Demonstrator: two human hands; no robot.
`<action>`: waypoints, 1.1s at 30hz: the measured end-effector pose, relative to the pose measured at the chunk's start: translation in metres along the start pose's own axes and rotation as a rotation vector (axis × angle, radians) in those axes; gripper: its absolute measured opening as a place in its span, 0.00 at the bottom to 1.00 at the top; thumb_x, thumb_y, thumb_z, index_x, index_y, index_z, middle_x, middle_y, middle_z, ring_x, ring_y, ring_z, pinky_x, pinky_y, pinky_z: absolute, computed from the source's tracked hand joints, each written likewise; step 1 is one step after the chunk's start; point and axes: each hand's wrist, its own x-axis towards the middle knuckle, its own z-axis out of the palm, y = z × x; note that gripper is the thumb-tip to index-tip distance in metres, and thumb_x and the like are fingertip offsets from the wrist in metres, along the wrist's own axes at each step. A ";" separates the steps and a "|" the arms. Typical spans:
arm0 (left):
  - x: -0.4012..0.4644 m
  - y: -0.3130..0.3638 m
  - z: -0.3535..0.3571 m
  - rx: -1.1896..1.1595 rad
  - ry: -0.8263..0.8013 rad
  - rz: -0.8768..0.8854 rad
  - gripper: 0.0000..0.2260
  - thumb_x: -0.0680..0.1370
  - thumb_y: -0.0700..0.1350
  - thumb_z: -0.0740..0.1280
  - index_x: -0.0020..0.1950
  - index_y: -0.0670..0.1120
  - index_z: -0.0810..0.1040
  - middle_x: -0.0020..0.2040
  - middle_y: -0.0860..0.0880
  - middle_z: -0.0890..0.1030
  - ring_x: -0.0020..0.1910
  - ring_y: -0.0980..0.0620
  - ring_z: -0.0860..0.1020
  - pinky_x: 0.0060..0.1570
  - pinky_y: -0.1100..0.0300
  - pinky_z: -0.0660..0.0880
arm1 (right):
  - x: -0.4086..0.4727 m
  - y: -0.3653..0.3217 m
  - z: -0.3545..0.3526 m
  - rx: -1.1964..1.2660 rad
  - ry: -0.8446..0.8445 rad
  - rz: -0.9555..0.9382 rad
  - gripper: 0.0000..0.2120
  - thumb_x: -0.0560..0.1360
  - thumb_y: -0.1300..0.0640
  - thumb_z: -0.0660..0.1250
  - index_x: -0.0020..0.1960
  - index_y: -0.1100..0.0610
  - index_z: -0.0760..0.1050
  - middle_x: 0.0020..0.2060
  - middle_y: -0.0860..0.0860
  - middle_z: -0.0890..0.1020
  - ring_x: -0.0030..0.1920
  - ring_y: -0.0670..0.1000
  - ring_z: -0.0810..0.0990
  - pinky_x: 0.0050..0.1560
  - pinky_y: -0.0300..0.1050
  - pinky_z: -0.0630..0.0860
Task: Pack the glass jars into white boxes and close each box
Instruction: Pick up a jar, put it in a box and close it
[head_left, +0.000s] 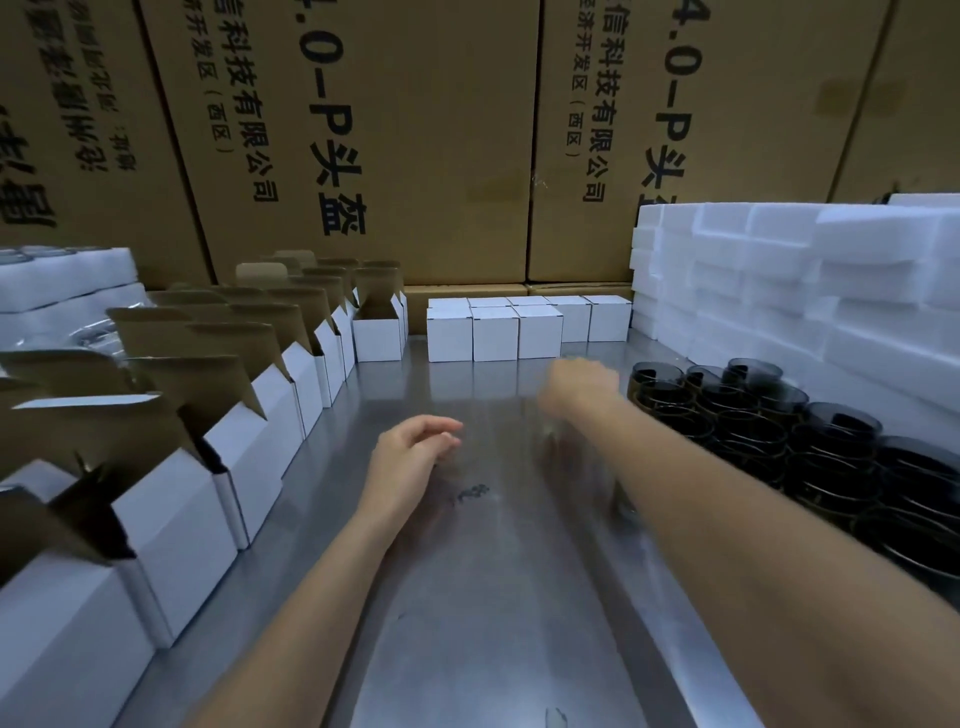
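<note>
Many open white boxes (270, 410) run in a row down the left edge of the metal table (493, 597) from where I watch, their brown flaps standing up; I cannot see inside them, so whether any holds a jar I cannot tell. At the far end of the table sits a tight block of closed white boxes (519, 325), lids flat. Behind everything rise big brown cartons (415, 156) printed with black characters. My left hand (410, 454) hovers above the bare table in the middle, fingers relaxed and loosely extended, holding nothing, well apart from the open boxes and from the jars. My right hand (582, 382) reaches farther forward and is blurred; I cannot tell how its fingers lie or whether they grip anything. It is just beside the nearest of the dark glass jars (779, 431), which stand crowded together along the right side, mouths up. White foam blocks (779, 270) are stacked behind the jars.
</note>
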 end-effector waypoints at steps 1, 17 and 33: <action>-0.002 0.002 -0.001 -0.013 0.011 -0.002 0.12 0.75 0.33 0.65 0.41 0.49 0.82 0.38 0.47 0.82 0.41 0.50 0.78 0.51 0.57 0.75 | 0.002 0.009 -0.007 -0.012 0.000 0.031 0.15 0.78 0.56 0.57 0.63 0.58 0.72 0.60 0.56 0.76 0.60 0.57 0.74 0.49 0.46 0.68; 0.000 0.004 -0.005 -0.110 0.046 -0.035 0.09 0.75 0.34 0.65 0.44 0.46 0.82 0.38 0.49 0.81 0.35 0.55 0.77 0.35 0.69 0.74 | 0.010 0.029 -0.006 -0.050 -0.085 0.064 0.17 0.79 0.54 0.54 0.64 0.57 0.70 0.63 0.57 0.74 0.64 0.57 0.69 0.63 0.52 0.64; -0.040 0.007 -0.010 0.248 0.001 0.140 0.20 0.72 0.34 0.68 0.60 0.51 0.73 0.58 0.48 0.78 0.48 0.59 0.79 0.46 0.73 0.72 | -0.117 -0.052 0.022 0.285 0.268 -0.615 0.20 0.77 0.60 0.55 0.68 0.54 0.70 0.64 0.49 0.74 0.64 0.51 0.68 0.64 0.44 0.64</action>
